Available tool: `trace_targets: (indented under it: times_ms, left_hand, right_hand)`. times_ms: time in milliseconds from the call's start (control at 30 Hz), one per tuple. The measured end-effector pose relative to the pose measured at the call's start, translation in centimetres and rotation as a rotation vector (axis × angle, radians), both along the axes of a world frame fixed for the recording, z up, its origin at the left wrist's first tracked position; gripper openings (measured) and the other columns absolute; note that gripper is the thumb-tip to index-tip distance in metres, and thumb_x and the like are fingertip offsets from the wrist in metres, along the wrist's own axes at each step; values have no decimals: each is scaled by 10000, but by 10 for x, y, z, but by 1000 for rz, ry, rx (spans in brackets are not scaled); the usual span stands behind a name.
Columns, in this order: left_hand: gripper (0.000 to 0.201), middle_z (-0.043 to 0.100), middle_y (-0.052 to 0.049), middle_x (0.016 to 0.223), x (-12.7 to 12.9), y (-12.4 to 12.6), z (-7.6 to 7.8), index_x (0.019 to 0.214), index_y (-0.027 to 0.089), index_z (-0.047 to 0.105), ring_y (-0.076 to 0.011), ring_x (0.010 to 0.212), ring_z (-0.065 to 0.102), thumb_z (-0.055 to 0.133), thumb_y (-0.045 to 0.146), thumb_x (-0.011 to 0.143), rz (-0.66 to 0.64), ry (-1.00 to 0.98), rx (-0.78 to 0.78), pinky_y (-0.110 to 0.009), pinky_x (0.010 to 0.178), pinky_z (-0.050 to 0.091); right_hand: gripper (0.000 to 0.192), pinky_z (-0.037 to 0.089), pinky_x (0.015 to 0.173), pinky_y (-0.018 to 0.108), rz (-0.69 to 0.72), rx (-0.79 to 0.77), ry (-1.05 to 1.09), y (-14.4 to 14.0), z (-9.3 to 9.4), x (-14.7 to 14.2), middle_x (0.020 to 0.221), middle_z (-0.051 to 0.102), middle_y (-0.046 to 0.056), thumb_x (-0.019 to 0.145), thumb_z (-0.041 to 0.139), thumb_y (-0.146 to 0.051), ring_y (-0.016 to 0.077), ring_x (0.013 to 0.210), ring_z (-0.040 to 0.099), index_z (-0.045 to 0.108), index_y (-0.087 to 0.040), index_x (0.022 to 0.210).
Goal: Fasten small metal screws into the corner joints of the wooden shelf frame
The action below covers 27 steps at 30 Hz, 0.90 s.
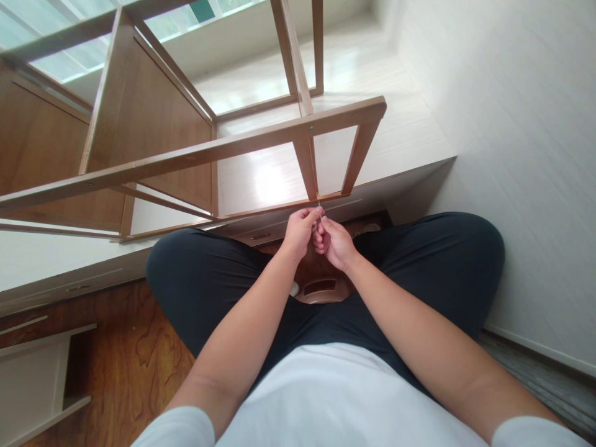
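Observation:
I sit cross-legged on the floor in front of a wooden shelf frame [261, 139] that lies tipped on a low white platform [400, 133]. My left hand [300, 230] and my right hand [333, 242] meet just below the frame's lower rail. Together their fingertips pinch a thin metal pin or screw [319, 207], which points up at the underside of that rail. Both hands are closed around this small part. A screw head [311, 128] shows in the upper rail.
A white wall [512, 155] stands close on the right. Between my legs lies a tan plastic tray [321, 290]. A white drawer-like box [37, 379] sits at the lower left on the wooden floor [130, 347]. Windows run along the top.

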<state>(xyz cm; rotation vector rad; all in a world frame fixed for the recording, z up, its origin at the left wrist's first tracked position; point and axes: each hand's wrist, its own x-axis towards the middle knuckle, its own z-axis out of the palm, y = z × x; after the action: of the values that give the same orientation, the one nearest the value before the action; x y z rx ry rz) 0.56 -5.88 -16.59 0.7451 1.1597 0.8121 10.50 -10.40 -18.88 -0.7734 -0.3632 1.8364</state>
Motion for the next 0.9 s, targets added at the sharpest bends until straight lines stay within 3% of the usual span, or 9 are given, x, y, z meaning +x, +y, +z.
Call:
trace_targets:
  times_ms: [200,500,733,900]
  left_hand:
    - [334,561,42,506,1,-1,4,825,172,640,-94,317,468,767,478,785,-3,44,-28,-190,317,325]
    - [369,566,42,549,2,1,-2,864,164,671,-92,343,492,794,493,754,10,-3,-13,-203,340,342]
    - [333,582,29,571,2,5,-4,820,157,692,-74,393,499,785,472,766,51,55,17,-193,371,345]
    - [351,570,34,578,3,6,-5,822,149,689,-70,383,495,798,475,755,46,17,8,-190,371,351]
  right_hand:
    - [440,314,405,194,65,-59,92,1,4,2,576,468,-49,886,675,-563,96,479,409,473,-210,716]
    - [483,268,424,210,0,-70,-8,2,6,0,564,428,-65,852,680,-628,100,476,347,443,-226,726]
    - [480,285,425,210,61,-62,94,5,12,2,558,388,-66,892,645,-602,102,478,331,402,-230,711]
    - [481,277,417,196,-15,-37,68,5,11,0,554,430,-69,846,710,-594,86,467,343,438,-220,713]
